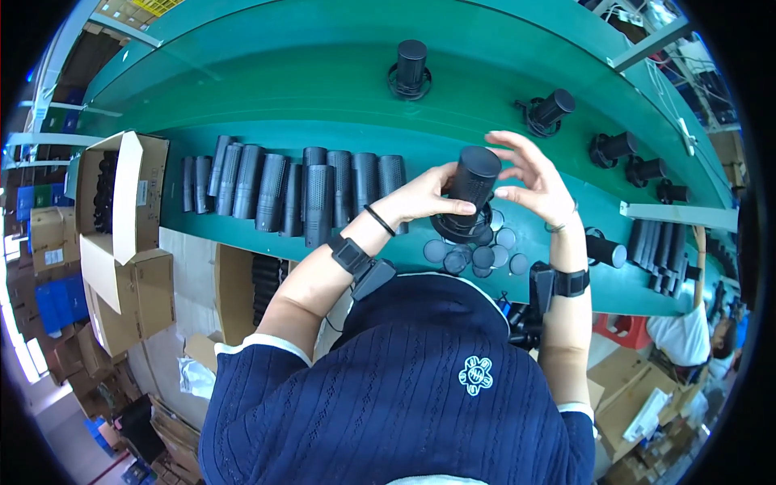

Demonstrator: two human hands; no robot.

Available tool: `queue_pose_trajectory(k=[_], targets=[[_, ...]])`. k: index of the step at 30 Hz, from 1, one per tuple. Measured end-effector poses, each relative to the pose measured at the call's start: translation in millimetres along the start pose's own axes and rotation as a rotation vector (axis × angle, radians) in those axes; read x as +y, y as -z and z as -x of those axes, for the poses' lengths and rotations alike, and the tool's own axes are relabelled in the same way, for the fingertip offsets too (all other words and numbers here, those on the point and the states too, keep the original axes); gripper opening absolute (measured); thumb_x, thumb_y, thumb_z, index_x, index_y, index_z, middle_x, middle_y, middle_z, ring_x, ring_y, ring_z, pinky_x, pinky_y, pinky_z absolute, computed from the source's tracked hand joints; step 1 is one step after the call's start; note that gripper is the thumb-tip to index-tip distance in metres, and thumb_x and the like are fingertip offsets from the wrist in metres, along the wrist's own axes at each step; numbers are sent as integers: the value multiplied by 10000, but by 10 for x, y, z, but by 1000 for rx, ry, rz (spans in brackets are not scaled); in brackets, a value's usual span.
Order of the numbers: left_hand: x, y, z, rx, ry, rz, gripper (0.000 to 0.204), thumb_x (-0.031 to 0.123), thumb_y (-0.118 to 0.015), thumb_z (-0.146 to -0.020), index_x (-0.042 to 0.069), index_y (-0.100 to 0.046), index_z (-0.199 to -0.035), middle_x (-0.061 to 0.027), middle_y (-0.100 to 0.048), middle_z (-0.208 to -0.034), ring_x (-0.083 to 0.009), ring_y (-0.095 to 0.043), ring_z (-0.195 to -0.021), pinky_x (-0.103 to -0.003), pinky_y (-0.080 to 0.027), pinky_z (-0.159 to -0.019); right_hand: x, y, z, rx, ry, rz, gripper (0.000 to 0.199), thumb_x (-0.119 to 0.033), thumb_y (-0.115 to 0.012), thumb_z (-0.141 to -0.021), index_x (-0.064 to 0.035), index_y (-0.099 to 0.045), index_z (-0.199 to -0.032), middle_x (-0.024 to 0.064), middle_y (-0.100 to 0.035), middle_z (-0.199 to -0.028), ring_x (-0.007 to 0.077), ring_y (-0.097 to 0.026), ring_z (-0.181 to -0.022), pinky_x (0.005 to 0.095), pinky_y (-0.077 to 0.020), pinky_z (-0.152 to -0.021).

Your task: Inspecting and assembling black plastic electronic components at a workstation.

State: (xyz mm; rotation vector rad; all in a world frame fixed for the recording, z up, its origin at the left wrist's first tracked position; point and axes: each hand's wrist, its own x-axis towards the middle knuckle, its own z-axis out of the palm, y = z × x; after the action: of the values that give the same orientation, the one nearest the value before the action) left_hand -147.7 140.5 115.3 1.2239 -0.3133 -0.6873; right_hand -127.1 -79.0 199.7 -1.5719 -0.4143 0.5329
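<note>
My left hand point(432, 196) is wrapped round a black cylindrical microphone point(474, 171) with a mesh side, its thumb across the front. The microphone stands upright, tilted slightly, in a dark ring-shaped shock mount point(459, 228) at its lower end. My right hand point(529, 179) is beside the microphone's right side with its fingers curved and apart; whether a fingertip touches it I cannot tell. Just below lie several round dark discs point(482, 257) on the green table point(388, 252). The underside of the shock mount is hidden.
Several black microphone bodies point(271, 192) lie in a row to the left. Mounted microphones point(411, 63) stand along the far green belt point(323, 73). Open cardboard boxes point(141, 202) stand at the left. A black microphone point(606, 250) lies right; a co-worker point(683, 335) sits beyond.
</note>
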Motion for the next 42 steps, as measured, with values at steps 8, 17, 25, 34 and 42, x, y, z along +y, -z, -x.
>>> queue_pose_trajectory(k=[8, 17, 25, 34, 42], targets=[[-149, 29, 179, 73, -81, 323, 665, 208, -782, -762, 22, -436, -1299, -98, -577, -1197, -205, -548, -1133, -356, -426, -997, 944, -224, 651, 289, -191, -231, 225, 6, -683, -765, -65, -546, -929, 16, -571, -966, 107, -544, -892, 241, -446, -771], [-153, -65, 93, -5, -191, 505, 645, 189, -763, -773, 26, -435, -1304, -126, -543, -1259, -231, -508, -1198, -375, -391, -1035, 1160, -760, 659, 288, -76, -787, 696, 44, -698, -751, -62, -352, -1346, 59, -542, -1202, 172, -525, -1144, 325, -473, -924], [-208, -143, 164, 400, -164, 134, 589, 276, -729, -831, 25, -416, -1263, -64, -564, -1093, -141, -543, -996, -300, -457, -873, 1248, -742, 584, 489, 26, -509, 577, 28, -741, -730, -44, -436, -1215, 76, -565, -1150, 129, -600, -951, 251, -505, -767], [-772, -185, 73, 448, 297, -23, 567, 498, -493, -943, -39, -640, -834, -22, -572, -756, -86, -477, -740, -261, -399, -663, 1053, -702, 470, 648, -256, 369, 320, -180, -758, -757, -11, -562, -945, -7, -550, -604, 57, -493, -524, 212, -397, -476], [-802, -245, 38, 499, 471, 257, 493, 483, -556, -915, -1, -652, -928, -33, -625, -875, -120, -502, -818, -308, -396, -758, 1123, -662, 465, 601, -275, 778, 365, -207, -754, -720, -21, -581, -982, 148, -629, -901, 233, -619, -719, 339, -489, -619]])
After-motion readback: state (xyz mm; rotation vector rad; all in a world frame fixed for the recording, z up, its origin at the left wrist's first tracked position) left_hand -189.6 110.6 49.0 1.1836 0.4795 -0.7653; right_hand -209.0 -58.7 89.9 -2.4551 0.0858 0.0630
